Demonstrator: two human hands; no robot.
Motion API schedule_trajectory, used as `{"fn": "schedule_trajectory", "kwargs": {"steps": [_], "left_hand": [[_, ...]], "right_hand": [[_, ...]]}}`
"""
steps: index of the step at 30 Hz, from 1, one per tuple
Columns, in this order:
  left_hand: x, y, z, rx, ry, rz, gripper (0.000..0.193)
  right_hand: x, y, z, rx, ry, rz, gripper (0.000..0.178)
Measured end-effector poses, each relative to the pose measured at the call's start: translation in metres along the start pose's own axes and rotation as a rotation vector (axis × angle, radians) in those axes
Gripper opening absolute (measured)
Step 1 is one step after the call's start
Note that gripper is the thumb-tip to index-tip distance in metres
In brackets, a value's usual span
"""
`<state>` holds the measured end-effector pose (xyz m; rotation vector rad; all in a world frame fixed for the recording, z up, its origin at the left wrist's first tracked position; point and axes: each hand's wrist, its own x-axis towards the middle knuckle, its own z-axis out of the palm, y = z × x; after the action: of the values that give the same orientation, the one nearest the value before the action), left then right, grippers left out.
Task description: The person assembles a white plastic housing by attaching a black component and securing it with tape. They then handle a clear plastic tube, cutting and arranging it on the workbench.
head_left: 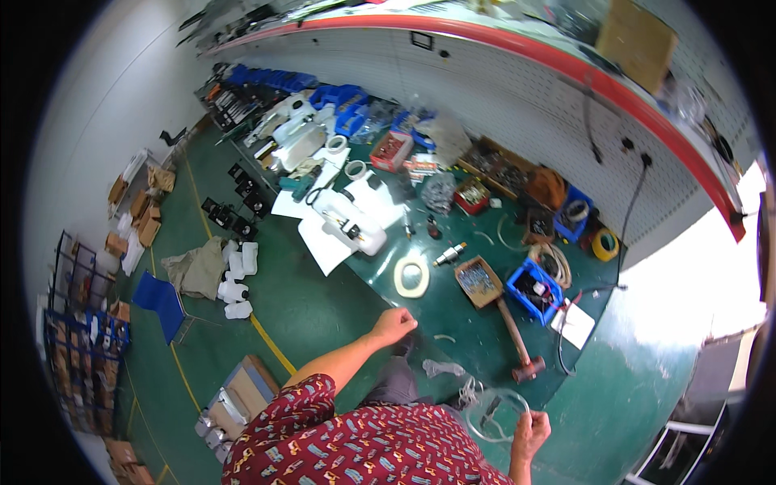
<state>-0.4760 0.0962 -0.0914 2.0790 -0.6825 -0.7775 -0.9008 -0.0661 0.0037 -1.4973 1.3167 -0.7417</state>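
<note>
My left hand is closed, fingertips pressed together, over the front edge of the green workbench. Whatever it may hold is too small to make out. My right hand grips a loop of clear plastic tubing low at the right, in front of my body. A clear plastic bag lies on the bench edge beside the loop. Between my hands, a short curved piece of tube rests on the bench. Beyond my left hand lies a cream-coloured ring or tape roll.
A hammer lies at the right near a cardboard box of small metal parts and a blue bin. A white plastic tank sits on paper sheets farther left. The red-edged shelf overhangs the bench.
</note>
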Motion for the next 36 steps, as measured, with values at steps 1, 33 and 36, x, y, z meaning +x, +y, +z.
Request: {"fn": "schedule_trajectory", "kwargs": {"steps": [1,33,36], "left_hand": [[0.003,-0.011,-0.008,-0.003,-0.005,-0.009,0.023],[0.357,-0.172,-0.459,0.737,0.372,0.039,0.030],[0.328,-0.116,-0.477,0.529,0.446,0.201,0.034]], "right_hand": [[-0.001,0.002,0.007,-0.047,0.015,-0.051,0.017],[0.028,-0.235,0.202,-0.070,0.236,0.096,0.012],[0.046,-0.241,0.206,0.022,0.185,0.063,0.011]]}}
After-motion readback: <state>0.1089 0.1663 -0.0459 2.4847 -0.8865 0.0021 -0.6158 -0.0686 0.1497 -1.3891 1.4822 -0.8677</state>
